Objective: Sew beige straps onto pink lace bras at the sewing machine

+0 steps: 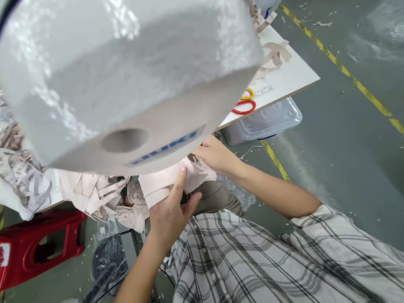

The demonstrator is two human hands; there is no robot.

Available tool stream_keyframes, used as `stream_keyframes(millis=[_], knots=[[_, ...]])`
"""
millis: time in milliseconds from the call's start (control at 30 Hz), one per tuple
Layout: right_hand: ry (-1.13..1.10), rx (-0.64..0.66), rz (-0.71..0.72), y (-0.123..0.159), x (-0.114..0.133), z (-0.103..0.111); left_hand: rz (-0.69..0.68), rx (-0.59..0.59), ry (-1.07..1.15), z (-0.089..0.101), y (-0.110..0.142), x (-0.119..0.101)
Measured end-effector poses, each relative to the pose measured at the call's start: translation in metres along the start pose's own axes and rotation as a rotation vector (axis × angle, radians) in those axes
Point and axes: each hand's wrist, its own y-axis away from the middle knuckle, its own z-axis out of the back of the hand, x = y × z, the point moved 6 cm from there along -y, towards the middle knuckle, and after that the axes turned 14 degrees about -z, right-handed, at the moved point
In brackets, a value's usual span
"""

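A pale pink lace-trimmed bra (159, 181) lies partly beneath the head of a white sewing machine (130, 76). My left hand (171, 204) grips its near edge, index finger stretched along the top of the fabric and thumb apart; the other fingers are hidden by the cloth. At the lace on the right side, my right hand (219, 156) has its fingers closed on the bra, the tips partly covered by the machine head. The needle area is hidden behind the machine. More pink bras with straps (92, 189) hang off the table edge, left of my left hand.
White and grey lace garments (7, 156) are heaped on the left table. Scissors with red and yellow handles (245, 104) lie right of the machine, near pink fabric strips (275, 56). A clear plastic box (271, 118) is below. Red stools (58, 238) stand on the floor.
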Motion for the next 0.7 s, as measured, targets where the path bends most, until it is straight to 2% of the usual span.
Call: stream_keyframes(millis=[133, 200, 367, 700], knots=[[0.247, -0.096, 0.202, -0.013, 0.021, 0.005, 0.023, -0.011, -0.059, 0.012, -0.005, -0.003], [0.32, -0.114, 0.252, -0.019, 0.026, 0.003, 0.041, -0.006, -0.072, 0.017, -0.008, -0.004], [0.423, -0.119, 0.255, -0.026, 0.027, 0.0, 0.076, 0.003, -0.076, 0.023, -0.012, -0.006], [0.404, -0.109, 0.275, -0.027, 0.027, 0.001, 0.06, -0.013, -0.088, 0.023, -0.014, -0.008]])
